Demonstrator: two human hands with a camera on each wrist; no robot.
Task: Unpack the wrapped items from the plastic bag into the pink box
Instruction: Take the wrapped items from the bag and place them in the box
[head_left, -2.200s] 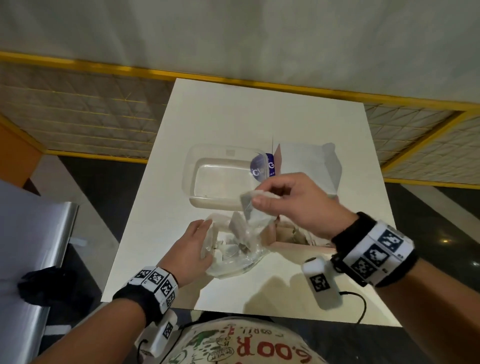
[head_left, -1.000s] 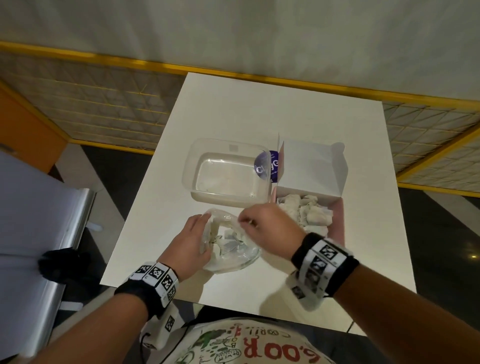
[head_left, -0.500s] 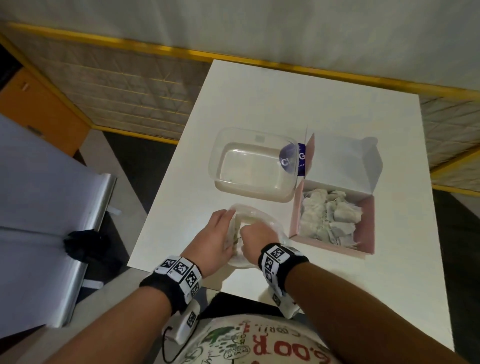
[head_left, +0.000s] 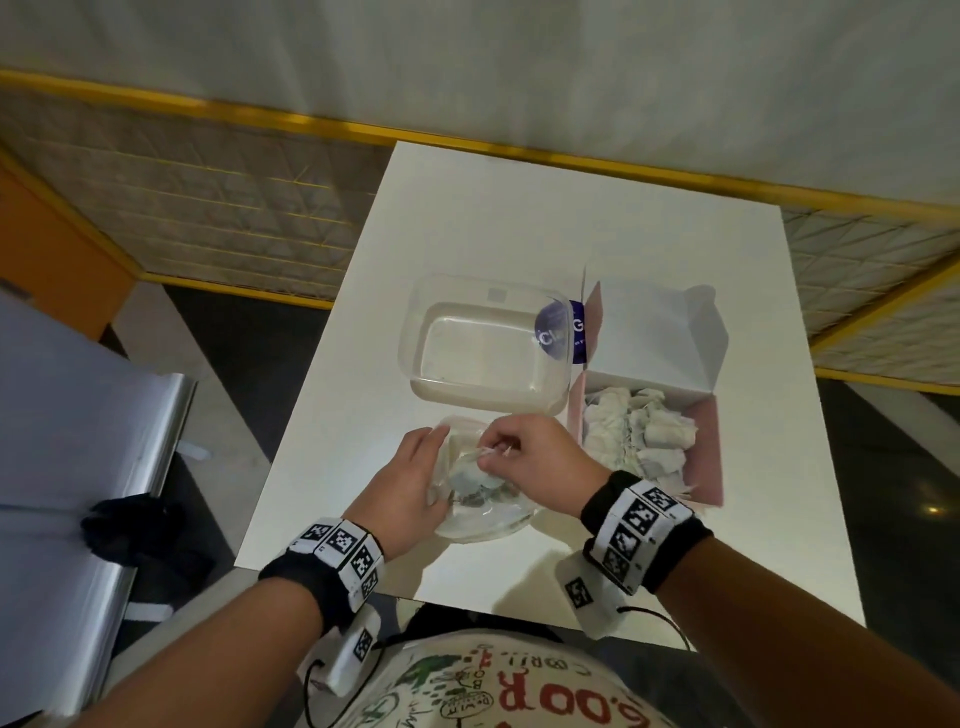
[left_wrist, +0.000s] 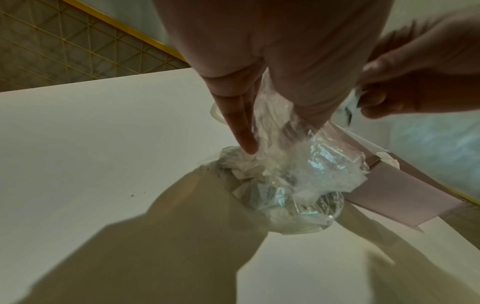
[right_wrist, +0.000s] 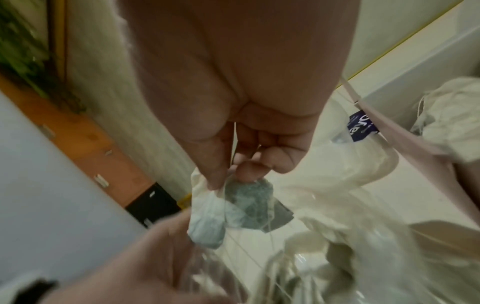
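Half a second ago buried in the bag, the right hand (head_left: 530, 467) now rises above its mouth, thumb and fingertips pinching a crumpled white paper-wrapped item (right_wrist: 207, 216) with a greyish one beside it. Left hand (head_left: 410, 488) keeps its place, fingers extended, thumb and fingers gripping the clear crinkly plastic bag (left_wrist: 298, 185) by its left side on the white table (head_left: 519, 218). Just right stands the pink cardboard box (head_left: 706, 452), lid open, holding more wrapped bundles. Behind the bag sits a clear rectangular plastic container (head_left: 483, 353).
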